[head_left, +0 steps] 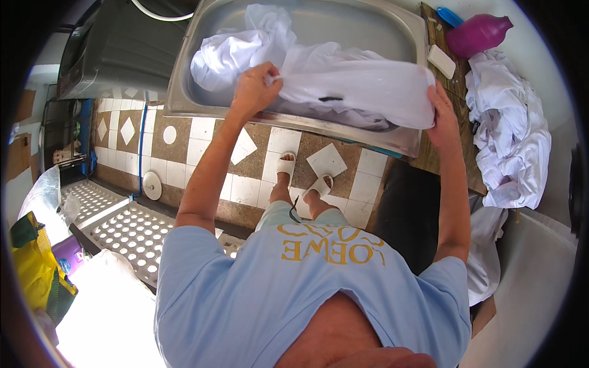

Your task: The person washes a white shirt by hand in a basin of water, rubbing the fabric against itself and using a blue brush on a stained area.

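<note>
A length of thin white cloth [374, 86] is stretched sideways over the steel sink [175, 98]. My left hand [256, 91] pinches the cloth near the sink's front edge, thumb and fingers closed together. At the other end my right hand [443, 116] grips the cloth's folded edge near the sink's right rim, its fingers partly hidden behind the fabric. A small dark mark shows on the cloth between my hands. More bunched white fabric [245, 49] lies in the sink, beyond and left of my left hand.
Right of the sink, a wooden board [429, 158] carries a white soap bar [442, 61], a purple bottle [478, 35] and a heap of white cloth [509, 135]. A dark grey appliance [129, 49] stands left. Behind on the left are perforated panels [132, 236] and a yellow-green bag [37, 264].
</note>
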Demonstrator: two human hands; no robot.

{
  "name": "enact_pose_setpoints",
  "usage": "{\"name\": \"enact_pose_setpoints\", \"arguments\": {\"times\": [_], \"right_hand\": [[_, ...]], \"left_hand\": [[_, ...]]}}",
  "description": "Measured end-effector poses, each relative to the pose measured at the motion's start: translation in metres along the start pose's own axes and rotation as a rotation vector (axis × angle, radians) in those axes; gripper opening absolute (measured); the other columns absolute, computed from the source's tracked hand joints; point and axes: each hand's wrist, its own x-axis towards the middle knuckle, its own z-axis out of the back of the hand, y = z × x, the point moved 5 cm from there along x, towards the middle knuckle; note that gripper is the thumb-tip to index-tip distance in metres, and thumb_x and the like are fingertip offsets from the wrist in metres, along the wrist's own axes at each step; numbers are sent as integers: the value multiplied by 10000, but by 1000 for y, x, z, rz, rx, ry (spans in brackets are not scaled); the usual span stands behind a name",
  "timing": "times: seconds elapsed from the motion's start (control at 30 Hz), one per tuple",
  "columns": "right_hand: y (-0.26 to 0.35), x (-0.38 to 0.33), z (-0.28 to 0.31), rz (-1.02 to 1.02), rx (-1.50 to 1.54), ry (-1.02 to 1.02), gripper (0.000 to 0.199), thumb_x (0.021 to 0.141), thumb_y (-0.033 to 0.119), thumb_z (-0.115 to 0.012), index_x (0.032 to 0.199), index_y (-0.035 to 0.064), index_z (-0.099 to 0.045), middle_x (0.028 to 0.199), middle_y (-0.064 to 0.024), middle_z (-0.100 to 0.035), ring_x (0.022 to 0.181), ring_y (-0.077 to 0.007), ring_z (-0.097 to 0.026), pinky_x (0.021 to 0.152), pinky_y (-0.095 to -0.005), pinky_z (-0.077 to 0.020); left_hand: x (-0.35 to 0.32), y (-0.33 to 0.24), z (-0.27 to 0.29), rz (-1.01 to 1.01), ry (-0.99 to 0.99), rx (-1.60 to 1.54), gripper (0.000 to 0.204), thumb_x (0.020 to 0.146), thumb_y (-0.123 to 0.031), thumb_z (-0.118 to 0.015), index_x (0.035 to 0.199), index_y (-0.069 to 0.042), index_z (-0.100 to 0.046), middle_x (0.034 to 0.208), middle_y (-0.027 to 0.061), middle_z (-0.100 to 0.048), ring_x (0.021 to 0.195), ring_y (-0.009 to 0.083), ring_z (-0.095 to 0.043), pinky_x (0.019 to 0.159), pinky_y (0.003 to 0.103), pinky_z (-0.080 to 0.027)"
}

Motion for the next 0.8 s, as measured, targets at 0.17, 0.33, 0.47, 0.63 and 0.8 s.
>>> {"name": "enact_pose_setpoints", "arguments": {"times": [0.17,0.33,0.47,0.63,0.8], "right_hand": [[57,20,-22,118,234,181,574,962,395,-446,1393,22,-380,1339,-102,-503,1192,-239,-521,968,-362,-446],[3,69,-28,-141,473,591,760,927,593,-357,1410,6,-332,1347,-154,-492,1169,-342,-525,880,-432,-486],[42,85,-43,-47,518,710,845,916,631,-320,1407,-56,-290,1381,-204,-445,1175,-358,-510,834,-417,-488],[120,93,-71,31,318,399,934,915,626,-325,1387,-168,-189,1399,-306,-361,1217,-363,-475,903,-380,-458],[144,105,-75,39,303,324,971,908,629,-343,1394,-182,-124,1393,-359,-326,1190,-364,-496,933,-368,-438]], "left_hand": [[31,-31,55,-157,-300,-462,193,895,-231,-601,999,-73,-563,726,8,-533,626,101,-482,564,265,-417],[102,-10,5,149,-231,-925,203,927,-264,-578,1045,-109,-524,746,-15,-509,591,73,-415,506,245,-345],[127,-4,13,279,-177,-894,277,885,-301,-633,1053,-98,-548,804,27,-562,643,106,-489,551,270,-399],[169,-28,58,14,-81,-896,249,819,-116,-685,1033,-3,-627,1010,56,-660,856,191,-618,813,304,-473],[179,-68,77,-256,209,-161,452,678,-341,-783,1033,-93,-652,908,114,-666,831,228,-627,751,341,-492]]}}
